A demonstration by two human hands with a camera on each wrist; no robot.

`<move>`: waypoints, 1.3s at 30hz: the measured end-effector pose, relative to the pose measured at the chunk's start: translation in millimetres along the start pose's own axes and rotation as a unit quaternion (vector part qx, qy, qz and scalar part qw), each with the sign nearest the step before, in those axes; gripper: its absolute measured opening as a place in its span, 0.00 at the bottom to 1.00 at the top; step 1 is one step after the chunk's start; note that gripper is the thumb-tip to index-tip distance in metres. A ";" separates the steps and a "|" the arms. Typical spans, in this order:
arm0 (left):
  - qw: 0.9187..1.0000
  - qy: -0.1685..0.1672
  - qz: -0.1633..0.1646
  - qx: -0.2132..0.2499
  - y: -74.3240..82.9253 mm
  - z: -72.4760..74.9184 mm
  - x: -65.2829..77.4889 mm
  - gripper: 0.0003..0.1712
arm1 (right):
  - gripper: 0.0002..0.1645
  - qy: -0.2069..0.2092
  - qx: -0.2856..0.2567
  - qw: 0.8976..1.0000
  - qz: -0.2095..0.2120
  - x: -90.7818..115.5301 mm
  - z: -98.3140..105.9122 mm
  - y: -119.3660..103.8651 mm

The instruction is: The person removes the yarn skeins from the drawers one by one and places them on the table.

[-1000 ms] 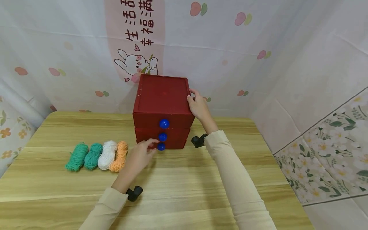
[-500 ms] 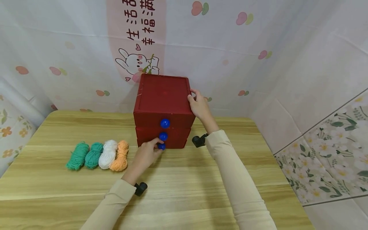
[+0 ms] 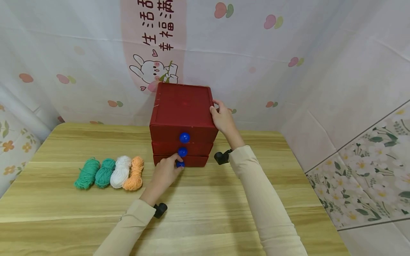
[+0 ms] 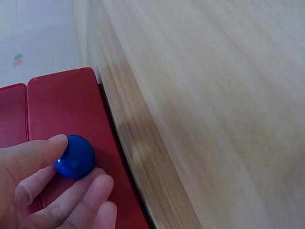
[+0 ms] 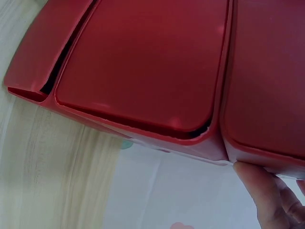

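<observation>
A red three-drawer box [image 3: 184,105] stands against the curtain, with blue round knobs down its front. My left hand [image 3: 164,172] pinches the lowest knob [image 4: 76,157] between thumb and fingers. That bottom drawer [image 5: 45,47] sticks out slightly, and a dark gap shows behind its front in the right wrist view. My right hand [image 3: 223,119] rests on the upper right side of the box, its thumb at the top edge. Some of its fingers are hidden. The middle knob [image 3: 182,152] and top knob [image 3: 184,138] are untouched.
Left of the box, a green yarn skein [image 3: 88,173], a teal one [image 3: 105,173], a white one [image 3: 120,172] and an orange one [image 3: 134,174] lie side by side on the wooden table [image 3: 205,213]. A printed curtain [image 3: 250,71] hangs close behind the box.
My left hand has moved right to the lowest knob and taken hold of it. The bottom drawer has come out a little toward me. My right hand has stayed on the box.
</observation>
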State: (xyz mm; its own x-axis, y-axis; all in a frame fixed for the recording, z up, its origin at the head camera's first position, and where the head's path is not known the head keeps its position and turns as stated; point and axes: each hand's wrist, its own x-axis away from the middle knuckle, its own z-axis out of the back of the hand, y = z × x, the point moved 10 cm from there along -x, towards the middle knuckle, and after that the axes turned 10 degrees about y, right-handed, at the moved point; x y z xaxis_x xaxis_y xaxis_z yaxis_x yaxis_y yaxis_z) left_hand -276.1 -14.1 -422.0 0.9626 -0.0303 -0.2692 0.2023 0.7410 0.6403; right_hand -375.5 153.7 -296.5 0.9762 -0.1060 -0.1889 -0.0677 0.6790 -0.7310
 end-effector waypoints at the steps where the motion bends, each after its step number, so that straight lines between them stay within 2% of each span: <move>1: 1.000 -0.002 0.003 -0.005 -0.4 -0.1 0.1 0.12 | 0.28 0.000 0.001 1.000 0.001 0.0 -0.1 -0.2; 8: 0.999 -0.014 0.000 -0.030 3.2 -0.3 4.1 0.11 | 0.28 0.000 -0.003 1.000 -0.002 0.0 -0.5 0.1; 15: 0.999 -0.028 0.001 -0.043 5.7 -1.7 15.1 0.11 | 0.28 0.001 -0.004 1.000 -0.005 1.1 0.2 0.1; 23: 0.998 -0.024 -0.011 -0.063 10.8 1.7 30.2 0.09 | 0.28 0.002 -0.003 1.000 -0.003 0.8 -0.1 -0.7; 39: 0.996 0.009 -0.049 -0.072 18.8 10.1 61.1 0.08 | 0.28 -0.003 -0.004 1.000 -0.003 1.7 -0.6 -0.7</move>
State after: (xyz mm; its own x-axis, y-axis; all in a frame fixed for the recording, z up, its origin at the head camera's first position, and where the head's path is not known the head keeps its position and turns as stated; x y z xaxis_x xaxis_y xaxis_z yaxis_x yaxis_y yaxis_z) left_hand -211.7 -8.8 -419.2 0.9360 -0.0950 -0.3390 0.2653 0.8234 0.5017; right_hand -373.9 152.7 -296.7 0.9777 -0.1062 -0.1812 -0.0637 0.6723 -0.7375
